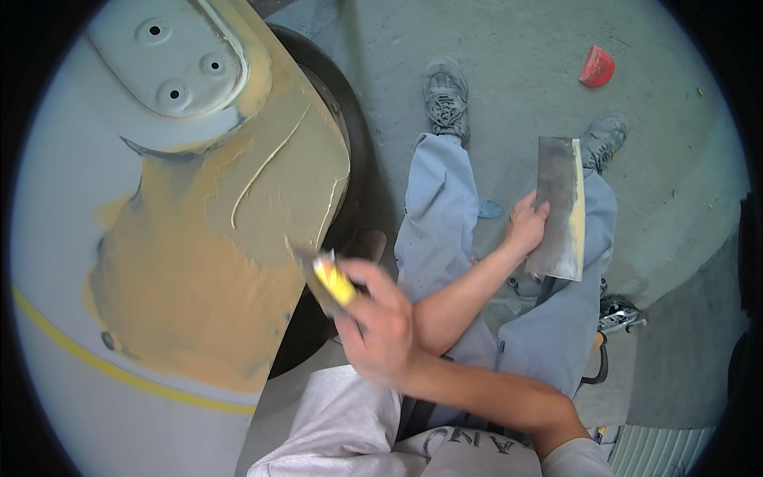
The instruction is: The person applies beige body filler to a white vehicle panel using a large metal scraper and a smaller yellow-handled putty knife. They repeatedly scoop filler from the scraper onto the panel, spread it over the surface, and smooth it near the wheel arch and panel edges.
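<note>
Holding one tool apiece, the person's two bare hands are crossed in front of me, the right arm passing over the left. Two tools, then: one putty knife (335, 280) with a yellow handle, left of the lower middle of the frame, and one broad metal plate (556, 211), right of centre. The right hand (383, 318) is closed around the knife's handle, its elbow bent out toward the lower right; it's slightly blurred, and I can't tell whether the blade touches the panel. The left hand (528, 226) grips the plate's left edge, thumb laid over the face, the plate standing lengthwise up the frame. One strip of cream filler (579, 183) runs along the plate's right edge.

One pale panel (56, 238) fills the left side, carrying a tan-and-grey patch (191, 294) with two raised ridges, one yellow stripe (87, 359) toward the lower left, and a recess (179, 67) with three dark holes at the upper left. Two grey shoes (447, 95) and one red piece (598, 67) show toward the upper right.
</note>
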### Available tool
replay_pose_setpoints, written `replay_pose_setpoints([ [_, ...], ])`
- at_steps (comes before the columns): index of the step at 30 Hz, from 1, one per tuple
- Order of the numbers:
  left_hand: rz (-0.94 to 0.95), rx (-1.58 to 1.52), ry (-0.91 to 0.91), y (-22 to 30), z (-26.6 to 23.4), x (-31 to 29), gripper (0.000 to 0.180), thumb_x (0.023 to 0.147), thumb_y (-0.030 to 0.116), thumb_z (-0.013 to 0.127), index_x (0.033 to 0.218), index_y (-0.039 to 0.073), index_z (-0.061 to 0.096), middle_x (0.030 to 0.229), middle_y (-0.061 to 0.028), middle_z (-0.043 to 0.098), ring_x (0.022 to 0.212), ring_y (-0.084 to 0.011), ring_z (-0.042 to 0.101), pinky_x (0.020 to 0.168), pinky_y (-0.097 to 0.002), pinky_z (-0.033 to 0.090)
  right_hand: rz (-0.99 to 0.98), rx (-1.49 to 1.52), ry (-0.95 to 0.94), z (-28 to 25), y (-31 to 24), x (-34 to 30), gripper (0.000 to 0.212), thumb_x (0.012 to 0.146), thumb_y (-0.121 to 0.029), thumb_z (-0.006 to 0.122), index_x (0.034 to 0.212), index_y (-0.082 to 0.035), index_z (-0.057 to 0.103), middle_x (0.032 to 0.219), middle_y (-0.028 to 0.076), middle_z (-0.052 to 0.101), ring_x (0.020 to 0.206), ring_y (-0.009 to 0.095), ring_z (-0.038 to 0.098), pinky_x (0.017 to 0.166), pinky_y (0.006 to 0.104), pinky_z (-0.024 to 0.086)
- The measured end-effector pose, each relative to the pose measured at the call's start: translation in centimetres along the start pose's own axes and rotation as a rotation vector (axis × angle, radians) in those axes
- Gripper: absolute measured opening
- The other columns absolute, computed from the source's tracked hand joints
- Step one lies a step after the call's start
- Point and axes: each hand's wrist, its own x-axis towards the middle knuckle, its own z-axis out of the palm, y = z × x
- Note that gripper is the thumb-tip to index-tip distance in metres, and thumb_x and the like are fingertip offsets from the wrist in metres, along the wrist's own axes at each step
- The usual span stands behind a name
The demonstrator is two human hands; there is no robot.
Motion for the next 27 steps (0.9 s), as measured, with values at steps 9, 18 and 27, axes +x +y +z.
replay_pose_setpoints([
  [9,0.03,-0.022,-0.01,0.8,0.1,-0.3,0.053,0.102,0.036,0.054,0.142,0.002,0.056,0.131,-0.0276,0.063,0.127,-0.0408,0.057,0.108,-0.0445,0.044,-0.131,-0.142,-0.077,1.1,-0.4,2.2,0.037,0.071,0.01,0.063,0.107,0.006,0.07,0.119,0.022,0.062,0.1,0.039,0.065,0.084,0.0407,0.055],
  [18,0.037,-0.009,-0.001,0.9,-0.1,-0.5,0.049,0.102,0.034,0.053,0.14,0.002,0.058,0.129,-0.0293,0.064,0.126,-0.0393,0.058,0.107,-0.044,0.044,-0.219,-0.119,-0.095,-0.1,-1.7,1.5,0.04,0.073,0.01,0.062,0.113,0.009,0.068,0.11,0.021,0.061,0.099,0.037,0.063,0.084,0.0424,0.056],
  [27,0.037,0.029,0.017,0.1,-0.1,-0.1,0.051,0.1,0.028,0.057,0.144,0.002,0.052,0.132,-0.027,0.063,0.126,-0.0355,0.059,0.106,-0.0417,0.045,-0.22,-0.105,-0.119,-1.1,-3.4,1.6,0.033,0.077,0.001,0.064,0.109,0.006,0.071,0.113,0.018,0.061,0.104,0.036,0.062,0.086,0.042,0.057],
])
